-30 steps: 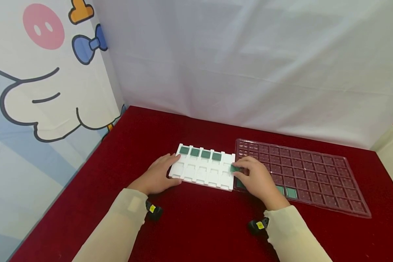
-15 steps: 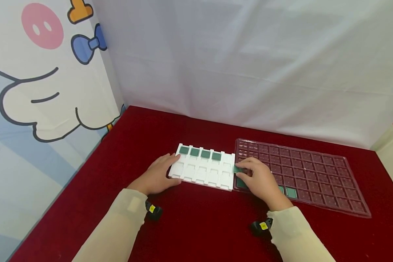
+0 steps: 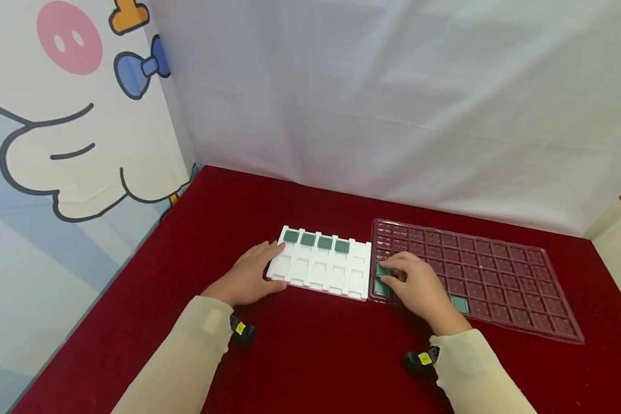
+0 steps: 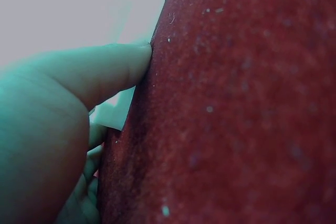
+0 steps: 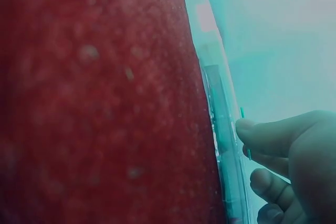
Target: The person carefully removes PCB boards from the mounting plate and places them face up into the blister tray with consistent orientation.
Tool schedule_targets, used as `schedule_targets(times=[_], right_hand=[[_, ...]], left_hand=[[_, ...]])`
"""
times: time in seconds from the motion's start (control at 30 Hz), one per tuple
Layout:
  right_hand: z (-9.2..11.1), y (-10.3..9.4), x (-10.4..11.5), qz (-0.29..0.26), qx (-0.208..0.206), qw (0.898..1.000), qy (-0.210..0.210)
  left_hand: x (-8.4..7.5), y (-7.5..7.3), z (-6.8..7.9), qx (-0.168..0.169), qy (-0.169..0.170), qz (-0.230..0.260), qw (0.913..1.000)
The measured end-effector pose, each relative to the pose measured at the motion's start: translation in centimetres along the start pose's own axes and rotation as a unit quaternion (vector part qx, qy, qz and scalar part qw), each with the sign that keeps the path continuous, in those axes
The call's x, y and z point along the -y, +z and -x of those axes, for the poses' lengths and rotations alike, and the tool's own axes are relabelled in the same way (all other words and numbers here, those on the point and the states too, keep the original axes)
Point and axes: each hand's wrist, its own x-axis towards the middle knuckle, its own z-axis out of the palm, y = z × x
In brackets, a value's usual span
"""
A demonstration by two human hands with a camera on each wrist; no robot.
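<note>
My left hand [image 3: 250, 275] holds the left end of a white tray [image 3: 302, 270], its thumb along the near edge, as the left wrist view also shows. Several green square chips [image 3: 325, 243] sit in the tray's back row. Between thumb and fingers, my right hand [image 3: 416, 284] pinches another thin green chip [image 3: 382, 269], which shows edge-on in the right wrist view. This chip is at the left column of a clear plastic tray [image 3: 497, 270]; whether it touches the pocket I cannot tell. A green chip [image 3: 381, 288] lies in the pocket nearer me.
Another green chip [image 3: 460, 303] is in the clear tray's front row, right of my wrist. The two trays lie side by side on a red cloth [image 3: 310, 356]. Behind them hangs a white curtain [image 3: 372, 115], with a printed cartoon sheet [image 3: 77, 161] at left.
My right hand has moved right with the pinched chip, from the white tray's right edge to over the clear tray's left column. The left hand has stayed in place.
</note>
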Motion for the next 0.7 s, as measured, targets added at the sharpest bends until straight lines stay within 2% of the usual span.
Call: schedule_targets(times=[0.4,0.7], right_hand=[[0.07,0.02,-0.46,0.003,0.010,1.000,0.008],[0.01,0.02,-0.42,0.004,0.000,1.000,0.005]], left_hand=[[-0.03,-0.01,-0.10,-0.001,-0.001,-0.002,1.0000],[-0.11,-0.04,0.03,0.001,-0.007,0.002,1.0000]])
